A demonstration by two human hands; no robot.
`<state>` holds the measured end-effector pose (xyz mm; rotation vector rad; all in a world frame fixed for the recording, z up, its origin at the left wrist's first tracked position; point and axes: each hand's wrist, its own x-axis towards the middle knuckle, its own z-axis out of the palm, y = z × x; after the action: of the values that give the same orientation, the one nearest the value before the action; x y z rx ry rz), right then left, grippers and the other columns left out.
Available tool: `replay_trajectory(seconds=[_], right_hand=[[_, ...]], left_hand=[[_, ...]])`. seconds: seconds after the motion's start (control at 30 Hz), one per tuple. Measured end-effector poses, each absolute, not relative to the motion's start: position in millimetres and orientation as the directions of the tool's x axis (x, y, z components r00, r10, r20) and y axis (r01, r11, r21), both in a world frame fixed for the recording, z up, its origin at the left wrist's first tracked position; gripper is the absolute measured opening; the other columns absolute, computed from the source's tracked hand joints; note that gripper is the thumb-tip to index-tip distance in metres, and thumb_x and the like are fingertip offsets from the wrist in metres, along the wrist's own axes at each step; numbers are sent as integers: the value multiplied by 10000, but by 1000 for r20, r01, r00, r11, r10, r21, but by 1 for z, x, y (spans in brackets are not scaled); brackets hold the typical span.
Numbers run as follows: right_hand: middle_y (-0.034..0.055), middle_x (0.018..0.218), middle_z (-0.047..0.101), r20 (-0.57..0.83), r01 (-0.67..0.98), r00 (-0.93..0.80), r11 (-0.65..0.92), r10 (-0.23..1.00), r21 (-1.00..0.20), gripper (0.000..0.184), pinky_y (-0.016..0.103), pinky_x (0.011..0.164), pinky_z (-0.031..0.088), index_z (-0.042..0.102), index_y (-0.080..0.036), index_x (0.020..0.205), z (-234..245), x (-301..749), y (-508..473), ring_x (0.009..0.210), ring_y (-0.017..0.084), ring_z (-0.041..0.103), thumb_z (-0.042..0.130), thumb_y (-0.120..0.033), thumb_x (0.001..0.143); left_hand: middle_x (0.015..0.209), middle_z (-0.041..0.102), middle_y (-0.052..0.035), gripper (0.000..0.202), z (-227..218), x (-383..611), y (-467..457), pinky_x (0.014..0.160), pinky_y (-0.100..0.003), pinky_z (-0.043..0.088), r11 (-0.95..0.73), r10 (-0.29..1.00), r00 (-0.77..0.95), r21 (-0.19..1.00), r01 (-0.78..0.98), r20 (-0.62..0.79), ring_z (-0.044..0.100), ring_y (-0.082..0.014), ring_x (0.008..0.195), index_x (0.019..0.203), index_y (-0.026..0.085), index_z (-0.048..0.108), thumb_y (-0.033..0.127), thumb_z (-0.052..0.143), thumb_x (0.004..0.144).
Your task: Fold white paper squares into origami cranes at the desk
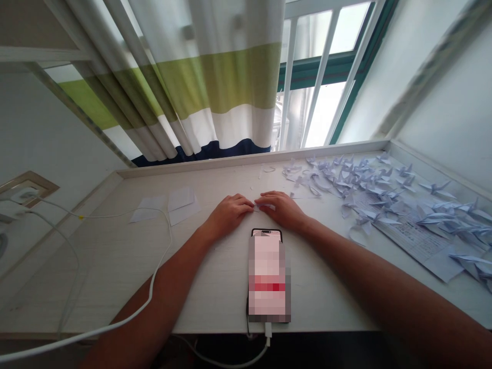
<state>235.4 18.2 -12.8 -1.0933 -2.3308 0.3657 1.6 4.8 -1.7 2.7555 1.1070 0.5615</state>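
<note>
Near the middle of the white desk (215, 271), my left hand (233, 212) and my right hand (282, 209) meet fingertip to fingertip. Between them shows a small piece of folded white paper (262, 206), mostly covered by the fingers. The left fingers are bent and pressed together at its left edge. My right thumb and fingers close on its right side. Just below the hands lies a phone (269, 271) with its screen lit and blurred out. Loose sheets of white paper (182, 202) rest to the left of my left hand.
Many folded paper cranes (361, 179) spread over the right side, some on a printed sheet (417, 241). A white cable (161, 261) crosses my left forearm; another charging cable (268, 335) plugs into the phone. A raised ledge (230, 163) borders the back, below a curtain (223, 77).
</note>
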Motion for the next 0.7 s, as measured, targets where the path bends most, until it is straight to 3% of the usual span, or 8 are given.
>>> replay_trajectory(seconds=[0.33, 0.47, 0.6, 0.7], right_hand=[[74, 1217, 777, 300, 689, -505, 588, 809, -424, 257, 425, 1037, 526, 798, -284, 1166, -5, 240, 12, 1157, 279, 715, 607, -285, 994], [89, 1094, 795, 302, 671, -476, 563, 826, -481, 211, 423, 986, 534, 817, -256, 1078, -5, 242, 13, 1025, 260, 734, 646, -318, 971], [92, 1034, 785, 307, 640, -395, 499, 866, -585, 221, 407, 938, 543, 795, -220, 1095, -9, 241, 17, 961, 236, 713, 625, -291, 974], [107, 1136, 765, 321, 654, -394, 508, 861, -561, 253, 469, 997, 509, 768, -207, 1160, -14, 239, 20, 1120, 284, 648, 645, -284, 953]], left_hand=[[1182, 751, -75, 286, 6, 3, -3, 999, -426, 410, -748, 658, 710, 110, 654, 251, 597, -249, 1167, 1108, 243, 766, 178, 511, 996], [1091, 716, -96, 255, 9, 5, -6, 934, -422, 426, -678, 716, 647, 40, 734, 262, 576, -270, 1107, 1091, 257, 779, 247, 549, 980], [999, 688, -88, 286, 8, 7, -6, 873, -401, 450, -607, 781, 572, 91, 790, 249, 590, -249, 981, 1162, 260, 768, 290, 549, 979], [1031, 680, -87, 299, 5, 11, -6, 896, -397, 472, -585, 805, 540, 178, 791, 245, 595, -244, 989, 1183, 264, 763, 305, 543, 985]])
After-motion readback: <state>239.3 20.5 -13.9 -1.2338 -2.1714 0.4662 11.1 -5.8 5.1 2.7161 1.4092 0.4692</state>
